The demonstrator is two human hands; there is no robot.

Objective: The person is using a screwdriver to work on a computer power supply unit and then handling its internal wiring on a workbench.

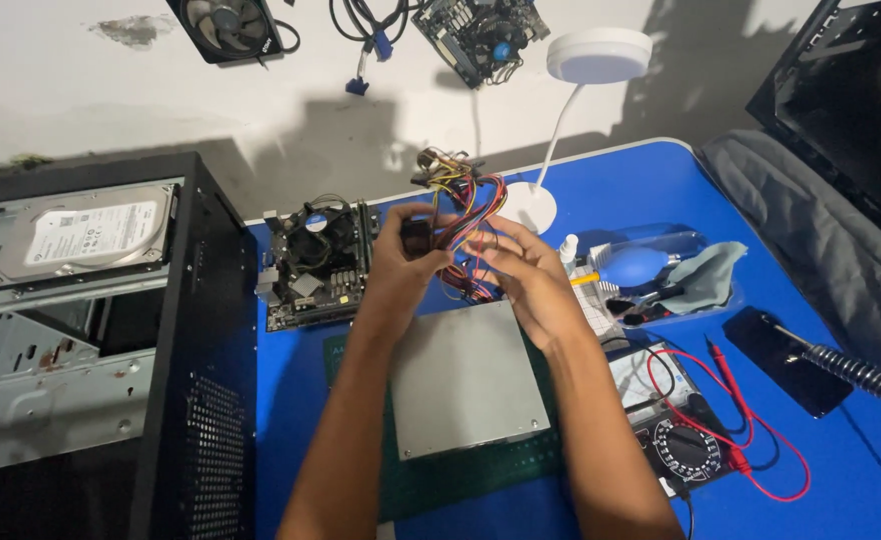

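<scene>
A grey metal power supply box (466, 380) lies on a dark green mat (461, 480) on the blue table. Its bundle of red, yellow and black cables (468, 205) rises from the far end. My left hand (398, 262) grips a black connector of that bundle. My right hand (523, 272) holds the wires just to the right of it, fingers curled among them. Both hands hover above the far edge of the box.
A motherboard with a cooler fan (319, 262) lies left of my hands. An open black computer case (81, 340) with a hard drive (91, 235) stands at left. A multimeter with red leads (686, 440), a blue air blower (636, 265), a white desk lamp (586, 70) and a soldering iron (851, 370) lie at right.
</scene>
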